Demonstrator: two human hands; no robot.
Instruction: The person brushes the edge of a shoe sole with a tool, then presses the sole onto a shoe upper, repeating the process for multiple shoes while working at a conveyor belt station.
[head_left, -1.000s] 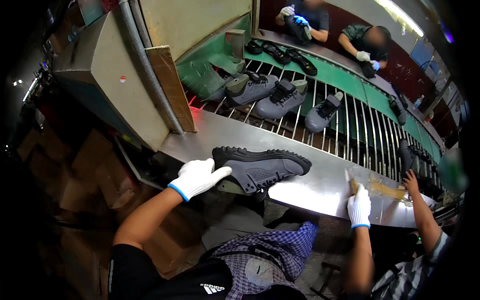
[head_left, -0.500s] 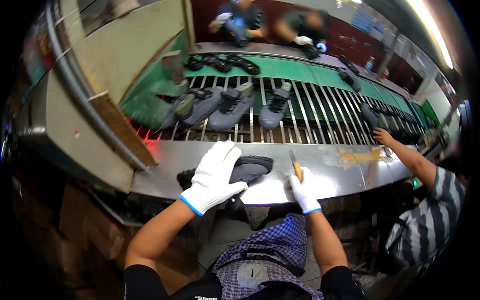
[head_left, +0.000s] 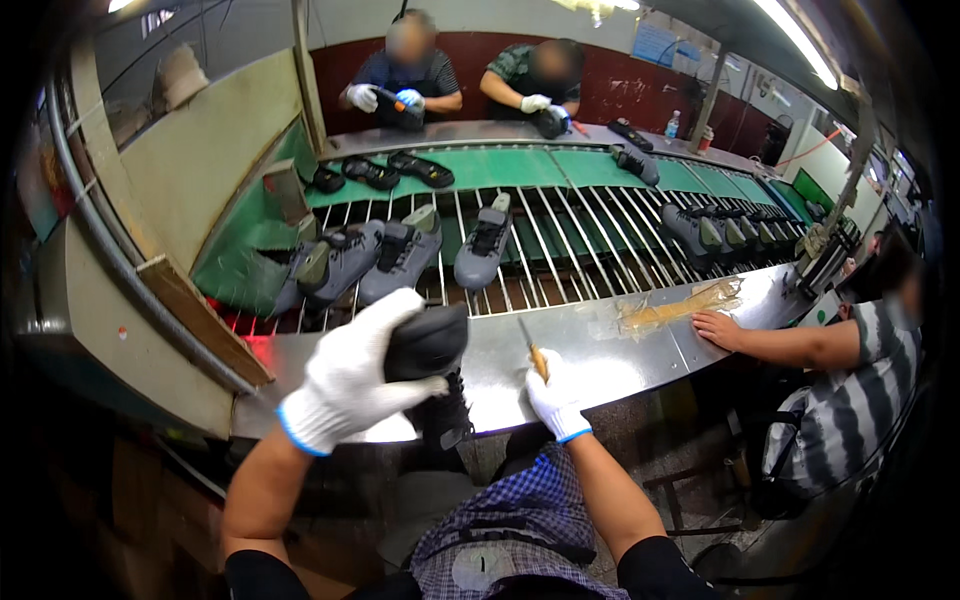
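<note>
A grey-black laced shoe (head_left: 428, 345) stands tipped up over the front edge of the steel ledge (head_left: 610, 355). My left hand (head_left: 345, 380), in a white knitted glove with a blue cuff, grips it, thumb across the near side and fingers behind. Its laces hang on the lower right. To the right, my right hand (head_left: 558, 400), gloved alike, is closed round the yellow-brown handle of a small knife (head_left: 540, 362). The thin blade points up and away over the ledge, apart from the shoe.
Beyond the ledge runs a rack of metal bars with grey shoes (head_left: 485, 245) on it. Dark insole-like pieces (head_left: 420, 168) lie on the green belt (head_left: 520, 167). A co-worker's hand (head_left: 722, 330) rests on the ledge at right. Two people work across the line. A cream machine housing (head_left: 120, 330) stands left.
My left hand has raised the shoe from lying sideways on the ledge and tipped it up. The knife stays in my right hand. The view has swung right. The co-worker's hand has come onto the ledge.
</note>
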